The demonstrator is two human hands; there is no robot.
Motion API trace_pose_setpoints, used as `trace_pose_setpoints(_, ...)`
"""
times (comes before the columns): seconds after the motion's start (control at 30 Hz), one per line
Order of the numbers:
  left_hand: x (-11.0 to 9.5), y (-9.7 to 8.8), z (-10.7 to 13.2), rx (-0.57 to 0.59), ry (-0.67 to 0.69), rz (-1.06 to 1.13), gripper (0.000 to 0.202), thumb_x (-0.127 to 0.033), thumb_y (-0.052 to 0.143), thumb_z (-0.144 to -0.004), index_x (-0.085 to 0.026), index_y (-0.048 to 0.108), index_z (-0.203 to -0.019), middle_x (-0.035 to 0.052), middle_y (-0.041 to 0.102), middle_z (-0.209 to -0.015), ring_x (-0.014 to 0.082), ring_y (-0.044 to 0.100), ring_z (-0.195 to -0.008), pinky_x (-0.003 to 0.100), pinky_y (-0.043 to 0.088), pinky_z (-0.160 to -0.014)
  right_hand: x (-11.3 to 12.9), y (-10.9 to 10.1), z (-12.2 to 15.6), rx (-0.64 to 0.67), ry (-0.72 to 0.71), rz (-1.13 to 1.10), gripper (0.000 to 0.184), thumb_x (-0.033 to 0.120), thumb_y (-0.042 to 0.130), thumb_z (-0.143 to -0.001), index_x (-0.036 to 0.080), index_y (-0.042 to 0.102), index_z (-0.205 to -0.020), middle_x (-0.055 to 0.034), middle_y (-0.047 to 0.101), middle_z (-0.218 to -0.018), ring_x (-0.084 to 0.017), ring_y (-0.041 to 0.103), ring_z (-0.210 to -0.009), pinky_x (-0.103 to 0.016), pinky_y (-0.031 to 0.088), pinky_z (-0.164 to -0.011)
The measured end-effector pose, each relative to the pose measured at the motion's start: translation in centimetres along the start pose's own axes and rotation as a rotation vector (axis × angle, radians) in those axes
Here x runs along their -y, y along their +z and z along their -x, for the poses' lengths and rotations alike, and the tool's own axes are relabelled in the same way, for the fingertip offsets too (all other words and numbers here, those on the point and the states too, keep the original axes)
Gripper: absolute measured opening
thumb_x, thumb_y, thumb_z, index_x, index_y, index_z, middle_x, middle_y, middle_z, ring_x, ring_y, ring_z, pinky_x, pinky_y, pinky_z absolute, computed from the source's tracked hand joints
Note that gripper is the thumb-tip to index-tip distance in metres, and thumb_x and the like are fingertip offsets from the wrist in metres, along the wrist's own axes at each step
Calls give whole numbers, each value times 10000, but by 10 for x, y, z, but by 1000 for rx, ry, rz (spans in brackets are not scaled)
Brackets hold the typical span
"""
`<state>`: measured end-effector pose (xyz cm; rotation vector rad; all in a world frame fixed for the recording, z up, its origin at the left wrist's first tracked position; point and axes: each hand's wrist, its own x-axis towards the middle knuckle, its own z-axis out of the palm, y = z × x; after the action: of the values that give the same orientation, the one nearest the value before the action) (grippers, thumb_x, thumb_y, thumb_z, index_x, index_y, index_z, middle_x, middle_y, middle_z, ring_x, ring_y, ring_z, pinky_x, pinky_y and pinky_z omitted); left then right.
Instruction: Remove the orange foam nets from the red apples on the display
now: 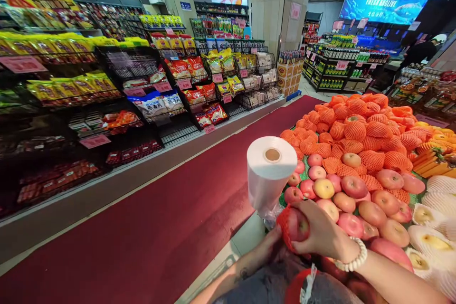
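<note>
My right hand (pixel 322 233), with a white bead bracelet on the wrist, is closed around a red apple (pixel 297 225) partly wrapped in orange foam netting. My left hand (pixel 274 242) reaches under the same apple; its fingers are mostly hidden behind the apple and the netting. Both hands hover at the near edge of a fruit stand, just in front of a pile of bare red apples (pixel 352 199). A roll of thin plastic bags (pixel 269 171) stands upright right behind the held apple.
Apples in orange netting (pixel 356 126) are heaped behind the bare ones, and pale fruit in white foam (pixel 431 223) lies at the right. A red carpet aisle (pixel 160 218) runs to the left, lined by snack shelves (pixel 107 85). A person (pixel 422 50) stands far right.
</note>
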<state>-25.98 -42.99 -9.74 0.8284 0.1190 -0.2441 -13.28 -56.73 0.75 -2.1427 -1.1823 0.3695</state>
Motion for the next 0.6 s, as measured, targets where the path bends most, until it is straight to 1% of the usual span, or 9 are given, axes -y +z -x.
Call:
trace_pose_setpoints(0.07,2,5,-5,-157,64,69,870,-935,637,-695,-205,720,-1162,192,731,-1076,391,722,-1007,455,583,-753,0,21,5,-76,-61,-24,670,331,824,-673,243,608,-1301,-123,700,-1296,-354,664,-1171,-534,543,-1037)
trace_pose_setpoints(0.13,1,8,-5,-252,113,93,861,-923,668,-694,-196,720,-1151,186,727,-1077,376,713,-1034,435,591,-756,-4,30,6,-117,-101,-63,758,330,821,-726,244,518,-1415,-145,643,-1399,-363,607,-1295,-562,506,-1109)
trace_pose_setpoints(0.23,1,9,2,-257,86,104,918,-950,660,-681,-198,688,-1208,170,722,-1093,355,710,-1051,423,589,-755,-11,26,5,-2,-109,-98,783,317,831,-743,223,492,-1443,-144,615,-1419,-346,594,-1318,-549,511,-1117)
trace_pose_setpoints(0.3,3,8,6,-234,46,123,944,-945,677,-667,-225,642,-1277,150,721,-1093,337,714,-1027,426,586,-757,-13,20,3,70,-82,-110,755,315,826,-750,204,518,-1429,-138,636,-1376,-326,630,-1258,-530,538,-1082)
trace_pose_setpoints(0.33,4,7,7,-232,41,127,947,-931,695,-662,-238,620,-1303,137,722,-1074,326,716,-1003,425,584,-758,-14,19,2,74,-66,-108,732,321,830,-745,199,544,-1408,-131,653,-1340,-317,650,-1212,-519,556,-1053)
trace_pose_setpoints(0.4,6,3,8,-264,65,110,898,-874,736,-681,-242,608,-1306,113,719,-1006,296,713,-936,409,577,-756,-13,21,2,4,-75,-76,708,361,855,-719,209,595,-1360,-116,677,-1283,-317,655,-1174,-521,562,-1032)
trace_pose_setpoints(0.47,7,-2,10,-372,144,44,790,-834,736,-724,-206,654,-1197,88,702,-899,247,686,-824,356,559,-713,-11,27,5,-101,-153,-35,742,392,890,-682,230,612,-1352,-111,677,-1290,-344,607,-1249,-558,510,-1103)
trace_pose_setpoints(0.53,8,-11,14,-472,230,-78,705,-825,696,-777,-158,688,-1006,70,665,-785,194,628,-706,301,524,-651,-8,30,9,-180,-229,-37,786,400,914,-646,239,611,-1353,-115,673,-1297,-365,562,-1311,-581,451,-1163)
trace_pose_setpoints(0.6,11,-23,25,-538,277,-316,702,-829,600,-849,-135,696,-892,73,653,-733,176,596,-656,282,507,-627,-6,24,10,-239,-193,-151,802,415,925,-597,223,623,-1315,-130,671,-1283,-371,581,-1291,-560,459,-1157)
